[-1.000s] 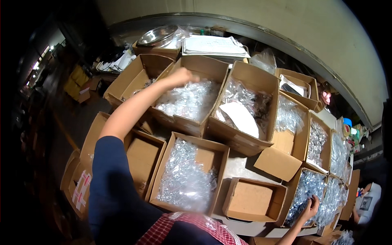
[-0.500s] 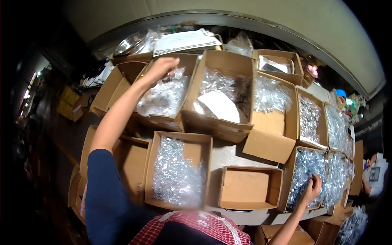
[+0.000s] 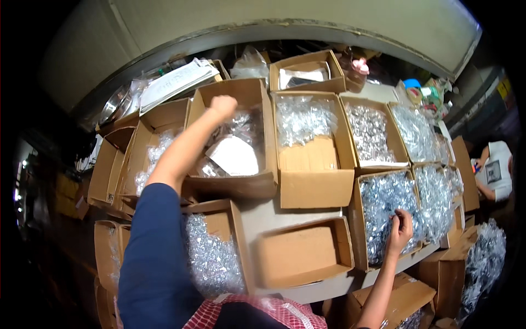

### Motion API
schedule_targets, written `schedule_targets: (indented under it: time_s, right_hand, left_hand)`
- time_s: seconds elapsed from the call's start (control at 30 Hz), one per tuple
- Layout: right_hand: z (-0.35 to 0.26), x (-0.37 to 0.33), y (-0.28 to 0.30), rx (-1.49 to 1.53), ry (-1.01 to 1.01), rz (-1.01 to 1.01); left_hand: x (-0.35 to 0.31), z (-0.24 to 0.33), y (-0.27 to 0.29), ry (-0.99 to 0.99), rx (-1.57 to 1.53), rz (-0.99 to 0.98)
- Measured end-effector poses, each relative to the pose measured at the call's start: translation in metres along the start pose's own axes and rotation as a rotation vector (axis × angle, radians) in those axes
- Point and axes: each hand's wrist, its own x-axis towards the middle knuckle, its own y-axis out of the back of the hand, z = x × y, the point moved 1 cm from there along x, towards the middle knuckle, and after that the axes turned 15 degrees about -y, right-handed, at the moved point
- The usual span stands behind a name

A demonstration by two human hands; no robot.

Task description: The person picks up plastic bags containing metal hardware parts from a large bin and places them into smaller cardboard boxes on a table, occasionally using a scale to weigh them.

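Note:
My left hand (image 3: 223,105) is closed in a loose fist over the back of a tall cardboard box (image 3: 230,183). In that box lie small clear packets with dark contents and a white sheet of paper (image 3: 234,156). Whatever the fist may hold is hidden. Over at the right, my right hand (image 3: 401,233) has its fingers curled together just above bluish, shiny clear packets (image 3: 381,205) in a shallow box; anything between the fingertips is too small to name. Between my arms a small cardboard box (image 3: 301,255) has a bare bottom.
A box of silvery small parts (image 3: 213,257) stands near my left forearm. Boxes of clear packets (image 3: 307,118) and silvery pieces (image 3: 367,129) line the back. Stacked papers (image 3: 178,82) lie at the back left. Another person (image 3: 493,172) is at the far right.
My view has swung to the right. The left hand has gone from the left packet box to the tall box with the white sheet. The right hand stays over the bluish packets.

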Motion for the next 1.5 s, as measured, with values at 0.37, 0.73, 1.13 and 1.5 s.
schedule_targets:
  time_s: [0.37,0.73,1.13,1.5]
  right_hand:
    - [-0.014,0.000,-0.005,0.004,-0.014,0.030]
    - [-0.003,0.005,0.000,-0.270,0.181,0.043]
    - [-0.020,0.112,0.049,0.458,-0.429,-0.687]
    - [0.029,0.295,-0.168,-0.953,0.137,-0.967]
  left_hand:
    - [-0.171,0.151,0.152,-0.473,-1.533,-0.130]
    - [-0.046,0.322,0.145,-0.455,-0.642,0.325]
    - [0.192,0.279,0.033,-0.108,-0.454,0.633]
    - [0.075,0.296,0.113,0.281,-2.450,0.398]
